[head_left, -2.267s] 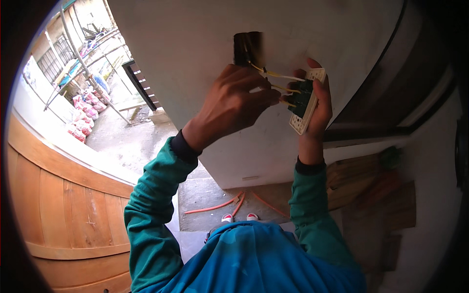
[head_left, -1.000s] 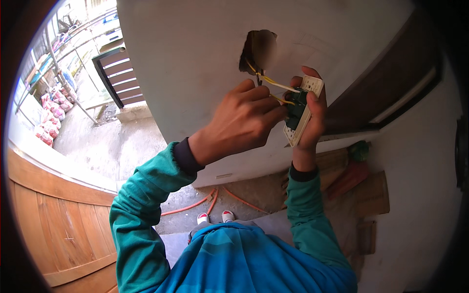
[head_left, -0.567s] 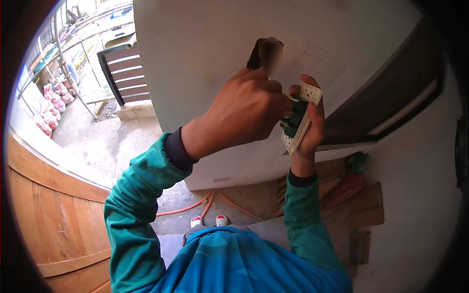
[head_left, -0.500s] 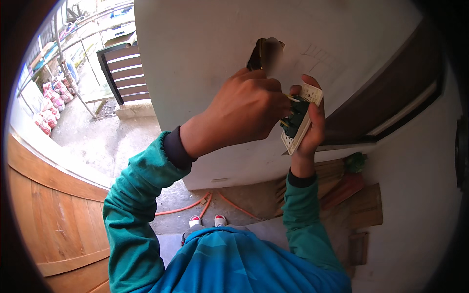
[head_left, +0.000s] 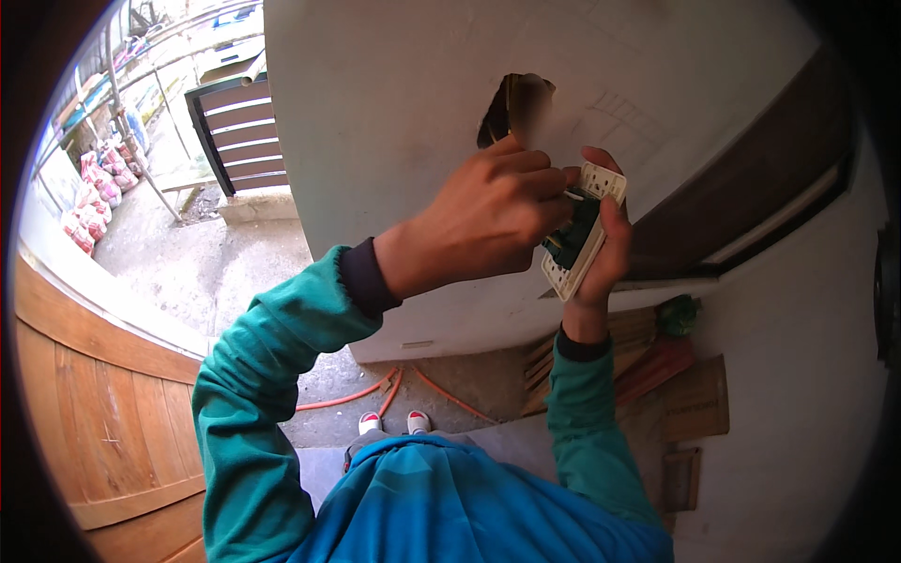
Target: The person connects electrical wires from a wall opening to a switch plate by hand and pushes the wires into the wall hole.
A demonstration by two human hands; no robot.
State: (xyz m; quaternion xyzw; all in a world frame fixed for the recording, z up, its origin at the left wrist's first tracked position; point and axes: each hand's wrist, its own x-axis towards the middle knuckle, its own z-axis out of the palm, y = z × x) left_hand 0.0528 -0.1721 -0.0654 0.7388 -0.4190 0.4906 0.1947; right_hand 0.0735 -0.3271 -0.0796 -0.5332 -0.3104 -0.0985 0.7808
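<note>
- While gripping the plate (head_left: 588,243) in the right hand (head_left: 607,259), holding it tilted, just right of the frame's centre, with the green block (head_left: 574,233) facing left.
- Using the left hand (head_left: 488,216) against the block's left side, near the frame's centre, with fingers bent inward and tips hidden; cannot tell of anything pinched there.
- Showing little of the wires (head_left: 552,245): just a yellowish bit low on the block.
- Leaving in sight a dark hole (head_left: 497,116), partly blurred, in the wall (head_left: 394,103), upper middle of the frame, well apart from the plate.
- Apparently busy with seating or adjusting wires at the block, to judge by the pose.
- Next, probably calling for a steady right hand, a small precise left-hand push, and no strain on wires.
</note>
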